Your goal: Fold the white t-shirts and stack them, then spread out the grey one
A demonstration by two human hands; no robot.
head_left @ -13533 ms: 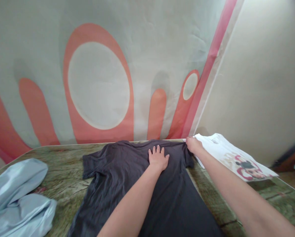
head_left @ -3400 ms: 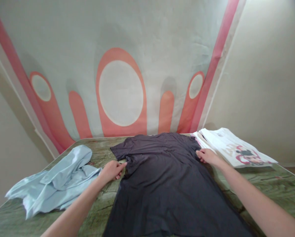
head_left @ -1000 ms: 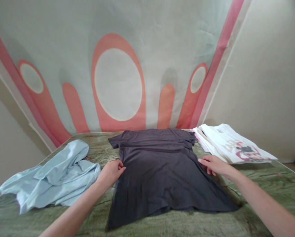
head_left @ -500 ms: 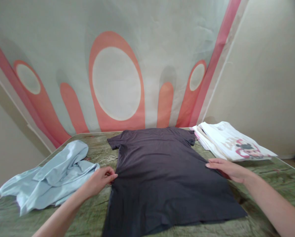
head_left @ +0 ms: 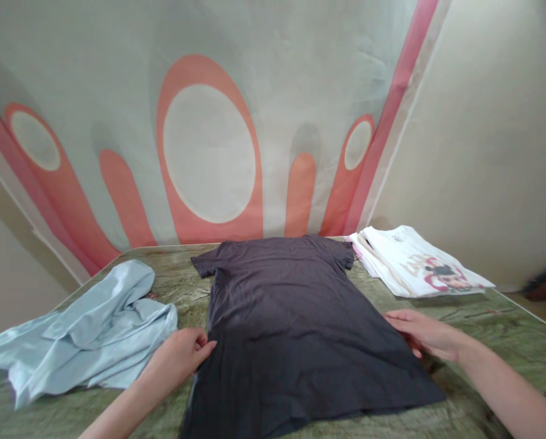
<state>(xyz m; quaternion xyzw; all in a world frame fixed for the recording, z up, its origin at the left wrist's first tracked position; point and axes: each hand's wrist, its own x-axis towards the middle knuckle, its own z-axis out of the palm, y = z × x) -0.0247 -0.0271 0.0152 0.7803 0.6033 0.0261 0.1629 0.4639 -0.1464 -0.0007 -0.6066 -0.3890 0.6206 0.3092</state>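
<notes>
A dark grey short-sleeved T-shirt [head_left: 291,329] lies spread flat, its sleeves at the far end and its hem towards me. At its left edge, my left hand [head_left: 184,350] is closed, thumb and fingers pinching the fabric. My right hand [head_left: 426,335] is at the opposite edge, fingers curled round the side seam; some fingertips are hidden by the cloth. A crumpled light blue garment [head_left: 94,329] lies just left of my left hand.
A stack of folded shirts [head_left: 419,259], the top one white with a cartoon print, sits at the back right. The table [head_left: 474,320] has a wood-grain surface and meets a wall hanging [head_left: 273,122] with orange shapes.
Both hands have slid slightly nearer to me along the T-shirt's sides. The right hand's fingers now reach less over the top of the cloth. The view has shifted a little to the right.
</notes>
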